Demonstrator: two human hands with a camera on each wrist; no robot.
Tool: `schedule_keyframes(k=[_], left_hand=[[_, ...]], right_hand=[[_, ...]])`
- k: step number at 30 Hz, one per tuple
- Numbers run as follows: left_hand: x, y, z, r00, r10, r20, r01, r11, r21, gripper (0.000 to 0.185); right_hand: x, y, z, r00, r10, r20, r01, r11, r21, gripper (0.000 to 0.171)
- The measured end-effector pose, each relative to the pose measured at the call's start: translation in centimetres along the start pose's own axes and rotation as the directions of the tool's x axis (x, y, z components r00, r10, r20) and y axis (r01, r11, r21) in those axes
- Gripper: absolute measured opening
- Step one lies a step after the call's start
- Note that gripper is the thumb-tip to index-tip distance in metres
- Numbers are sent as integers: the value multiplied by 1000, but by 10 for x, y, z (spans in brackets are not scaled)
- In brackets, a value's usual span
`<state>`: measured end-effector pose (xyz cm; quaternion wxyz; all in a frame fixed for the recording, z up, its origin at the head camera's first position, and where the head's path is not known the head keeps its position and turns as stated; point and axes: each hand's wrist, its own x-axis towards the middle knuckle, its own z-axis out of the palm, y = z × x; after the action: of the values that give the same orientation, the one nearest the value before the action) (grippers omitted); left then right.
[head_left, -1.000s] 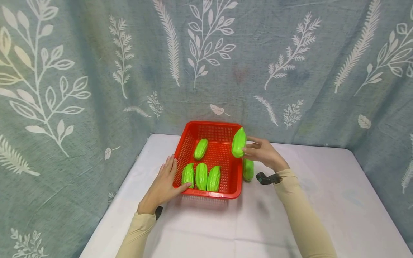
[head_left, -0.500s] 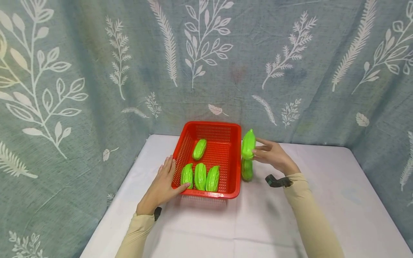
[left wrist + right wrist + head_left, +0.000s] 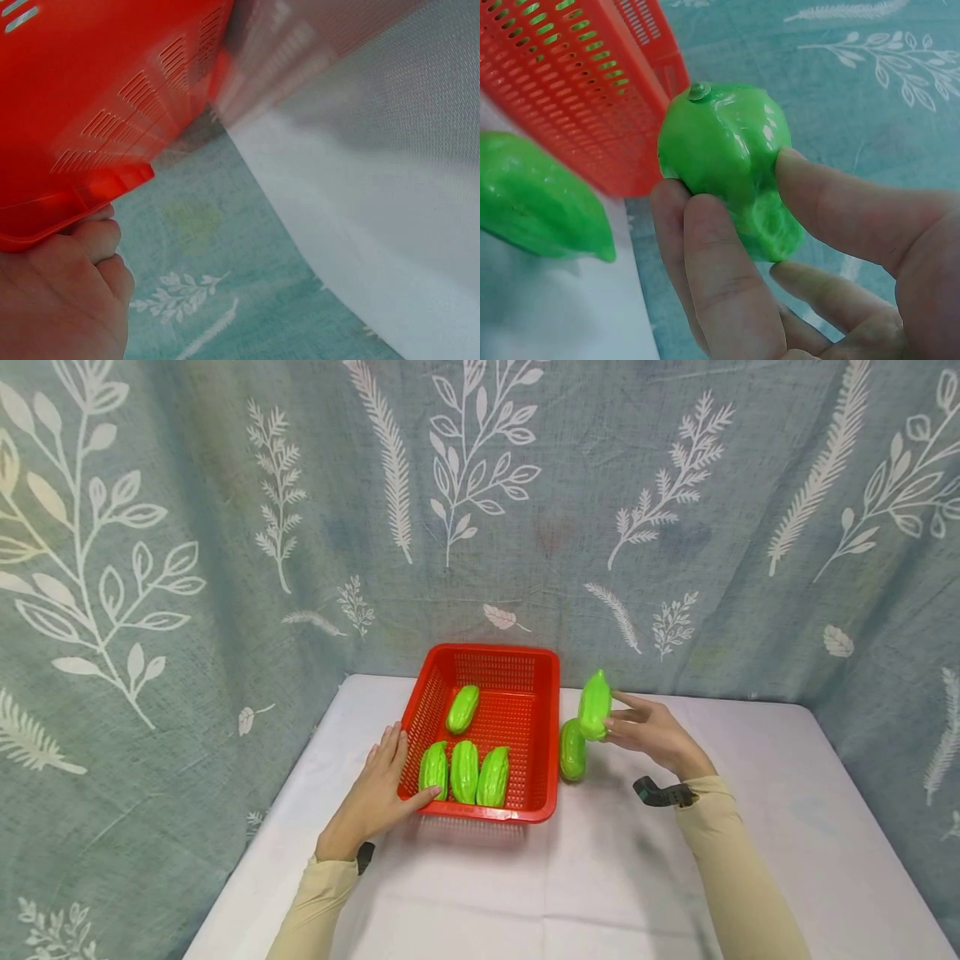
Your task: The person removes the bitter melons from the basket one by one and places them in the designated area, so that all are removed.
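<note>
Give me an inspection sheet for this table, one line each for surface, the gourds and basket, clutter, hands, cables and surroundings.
Surface: white cloth-covered table, bare in front of the basket.
Job's things: red basket holds four green gourds, three in a row near the front, one further back. A fifth gourd lies on the table beside the basket's right wall. A sixth, the held gourd, is lifted above the table.
Clutter: nothing seen.
Hands: left hand rests flat against the basket's left front corner; right hand pinches the held gourd.
Cables: nothing seen; dark straps on both wrists.
Surroundings: grey-green curtain with white leaf print.
</note>
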<state>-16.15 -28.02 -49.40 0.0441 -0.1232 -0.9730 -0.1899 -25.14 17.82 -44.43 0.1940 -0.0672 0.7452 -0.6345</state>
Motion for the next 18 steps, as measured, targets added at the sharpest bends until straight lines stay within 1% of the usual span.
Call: schedule_keyframes(k=[6,15,18], left_hand=[[0,0,-1,1000,0,2,0,1000,-10,117],[0,0,0,1000,-3,0,3,1000,-8,117],[-1,0,-1,1000,-3,0,3,1000,-7,117]], right_hand=[[-3,8,-6,1000,3,-5,-3,1000,15,76],[-6,23,-14,1000,24,9,-24,1000,15,79],[-6,27,-16,999,39,4,-39,999,-1,81]])
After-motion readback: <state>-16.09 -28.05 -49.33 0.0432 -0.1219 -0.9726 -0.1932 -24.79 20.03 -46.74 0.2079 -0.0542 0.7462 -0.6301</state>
